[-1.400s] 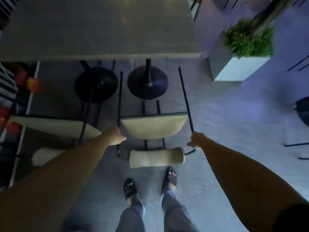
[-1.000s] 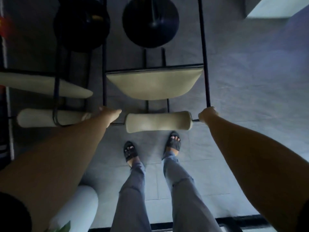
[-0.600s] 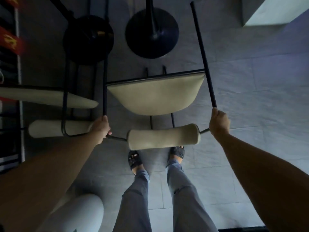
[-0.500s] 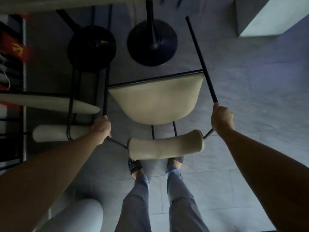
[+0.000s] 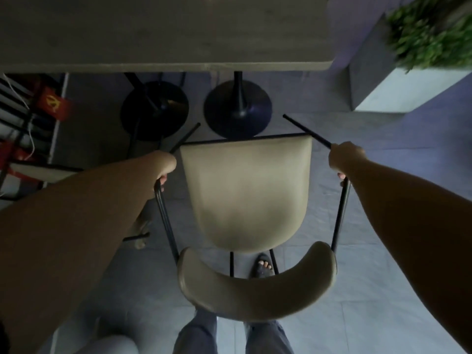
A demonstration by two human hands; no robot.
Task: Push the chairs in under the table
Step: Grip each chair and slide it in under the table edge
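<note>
A beige chair [image 5: 245,195] with a thin black frame stands right in front of me, its curved backrest [image 5: 255,284] nearest me. My left hand [image 5: 163,164] is shut on the chair's left black armrest rail. My right hand [image 5: 344,157] is shut on the right rail. The seat's front edge stops short of the grey table [image 5: 163,31], whose near edge runs across the top. Under it stand two black round table bases [image 5: 237,108]. A second beige chair [image 5: 46,172] is at the left, mostly hidden by my left arm.
A white planter box [image 5: 398,80] with green leaves stands at the upper right beside the table's corner. Red items on a rack [image 5: 51,103] line the left edge. My legs and a sandalled foot [image 5: 263,267] are just behind the chair. Grey floor tiles lie to the right.
My hands have slid from the rear of the frame forward along the armrest rails. The chair now appears much nearer and larger, and the table top has come back into view.
</note>
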